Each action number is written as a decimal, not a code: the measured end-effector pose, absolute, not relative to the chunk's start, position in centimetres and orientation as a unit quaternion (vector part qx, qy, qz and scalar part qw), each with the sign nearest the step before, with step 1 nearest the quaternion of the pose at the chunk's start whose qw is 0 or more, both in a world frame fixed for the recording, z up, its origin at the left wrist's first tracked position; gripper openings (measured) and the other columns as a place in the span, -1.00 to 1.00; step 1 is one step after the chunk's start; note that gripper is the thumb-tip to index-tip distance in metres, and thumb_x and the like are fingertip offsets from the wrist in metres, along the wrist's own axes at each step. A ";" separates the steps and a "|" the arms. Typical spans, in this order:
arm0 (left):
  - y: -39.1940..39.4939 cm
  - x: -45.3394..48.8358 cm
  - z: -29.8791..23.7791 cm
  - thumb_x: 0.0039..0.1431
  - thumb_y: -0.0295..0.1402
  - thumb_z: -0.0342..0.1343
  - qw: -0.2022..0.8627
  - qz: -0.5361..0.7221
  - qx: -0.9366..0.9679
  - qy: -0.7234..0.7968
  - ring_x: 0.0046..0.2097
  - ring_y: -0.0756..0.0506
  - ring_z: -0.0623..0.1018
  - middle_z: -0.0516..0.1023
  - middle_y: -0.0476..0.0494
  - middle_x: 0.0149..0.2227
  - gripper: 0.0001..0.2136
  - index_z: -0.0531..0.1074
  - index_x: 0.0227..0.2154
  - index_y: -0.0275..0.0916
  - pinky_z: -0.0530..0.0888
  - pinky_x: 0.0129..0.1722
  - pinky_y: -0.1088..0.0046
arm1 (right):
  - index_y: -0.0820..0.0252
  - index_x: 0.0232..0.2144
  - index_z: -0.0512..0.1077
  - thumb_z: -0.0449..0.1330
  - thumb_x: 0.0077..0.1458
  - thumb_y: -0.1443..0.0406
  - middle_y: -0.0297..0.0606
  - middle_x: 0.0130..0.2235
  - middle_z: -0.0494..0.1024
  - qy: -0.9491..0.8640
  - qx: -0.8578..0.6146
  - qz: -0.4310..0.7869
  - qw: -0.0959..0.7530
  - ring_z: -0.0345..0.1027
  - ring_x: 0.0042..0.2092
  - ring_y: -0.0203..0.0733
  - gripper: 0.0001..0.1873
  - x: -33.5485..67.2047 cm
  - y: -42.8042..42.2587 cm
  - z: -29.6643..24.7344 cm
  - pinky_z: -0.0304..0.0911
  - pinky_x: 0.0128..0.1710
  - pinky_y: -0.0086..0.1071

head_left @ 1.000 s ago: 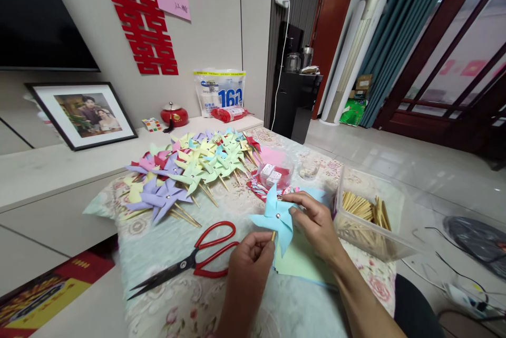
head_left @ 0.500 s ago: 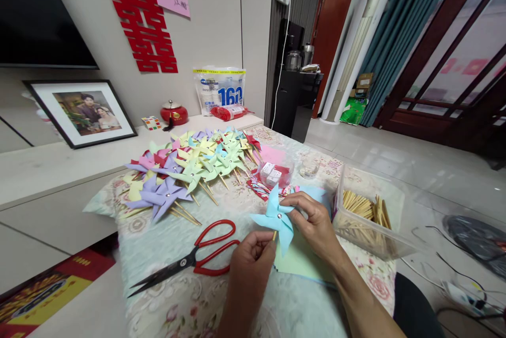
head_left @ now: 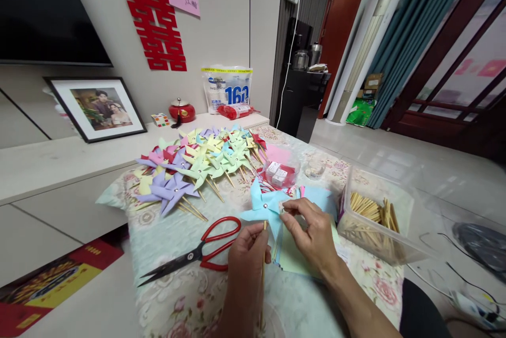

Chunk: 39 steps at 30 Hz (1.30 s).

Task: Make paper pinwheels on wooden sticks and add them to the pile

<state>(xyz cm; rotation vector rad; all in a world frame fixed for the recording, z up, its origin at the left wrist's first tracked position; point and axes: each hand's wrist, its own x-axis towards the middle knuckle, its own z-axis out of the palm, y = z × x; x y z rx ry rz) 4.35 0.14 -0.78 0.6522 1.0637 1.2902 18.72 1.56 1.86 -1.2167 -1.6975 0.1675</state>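
Note:
A light blue paper pinwheel (head_left: 261,207) on a thin wooden stick (head_left: 263,259) is held upright over the table in front of me. My left hand (head_left: 247,259) is closed round the stick below the paper. My right hand (head_left: 310,235) pinches the right blade of the pinwheel near its metal pin. Under my right hand lies a stack of pale green and blue paper sheets (head_left: 294,256).
Red-handled scissors (head_left: 197,252) lie left of my hands. A pile of finished pinwheels (head_left: 197,166) in several colours covers the far left of the flowered tablecloth (head_left: 190,296). A clear box of wooden sticks (head_left: 373,216) stands at the right, a small tub with boxes (head_left: 279,172) behind.
The pinwheel has risen and tilted back, so more of its stick shows above my left hand. My right hand's pinch has shifted to the blade beside the pin. The view moved slightly right.

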 end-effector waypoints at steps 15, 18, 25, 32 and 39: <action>0.0 4.9 -0.7 -0.05 -0.35 0.30 0.638 0.564 0.272 0.449 -0.55 0.07 0.30 0.39 0.08 -0.57 -0.81 0.47 -0.36 -0.28 0.24 -0.52 0.56 | 0.16 -0.16 0.49 0.21 0.21 0.35 -0.26 -0.34 0.59 -0.722 -0.505 0.059 0.469 0.49 -0.33 -0.16 -0.86 18.0 1.6 1.1 0.34 -0.29 -0.31; 0.0 4.9 -0.8 -0.03 -0.36 0.30 0.643 0.566 0.268 0.441 -0.55 0.08 0.30 0.39 0.09 -0.56 -0.82 0.47 -0.35 -0.28 0.25 -0.51 0.56 | 0.16 -0.14 0.49 0.21 0.21 0.35 -0.27 -0.35 0.58 -0.726 -0.501 0.064 0.467 0.48 -0.33 -0.17 -0.84 17.9 1.5 1.1 0.34 -0.29 -0.32; 0.2 4.7 -1.0 -0.04 -0.35 0.31 0.656 0.565 0.261 0.426 -0.54 0.08 0.31 0.42 0.05 -0.53 -0.82 0.51 -0.36 -0.30 0.26 -0.53 0.55 | 0.14 -0.15 0.47 0.23 0.19 0.38 -0.24 -0.31 0.53 -0.718 -0.493 0.014 0.491 0.43 -0.28 -0.14 -0.84 18.1 1.5 1.8 0.33 -0.25 -0.28; 0.1 5.1 -1.1 -0.08 -0.36 0.29 0.657 0.562 0.269 0.425 -0.56 0.07 0.30 0.41 0.05 -0.56 -0.83 0.51 -0.40 -0.30 0.26 -0.55 0.54 | 0.14 -0.21 0.42 0.26 0.21 0.33 -0.18 -0.29 0.51 -0.764 -0.461 -0.038 0.450 0.36 -0.21 -0.05 -0.90 17.9 1.3 1.9 0.29 -0.22 -0.18; -0.1 5.7 -1.4 -0.15 -0.33 0.31 0.659 0.551 0.262 0.440 -0.60 0.07 0.29 0.37 0.10 -0.63 -0.80 0.46 -0.44 -0.27 0.24 -0.60 0.55 | 0.13 -0.31 0.41 0.22 0.24 0.33 -0.21 -0.35 0.50 -0.770 -0.476 -0.051 0.421 0.35 -0.25 -0.07 -0.95 18.2 1.4 1.3 0.22 -0.25 -0.19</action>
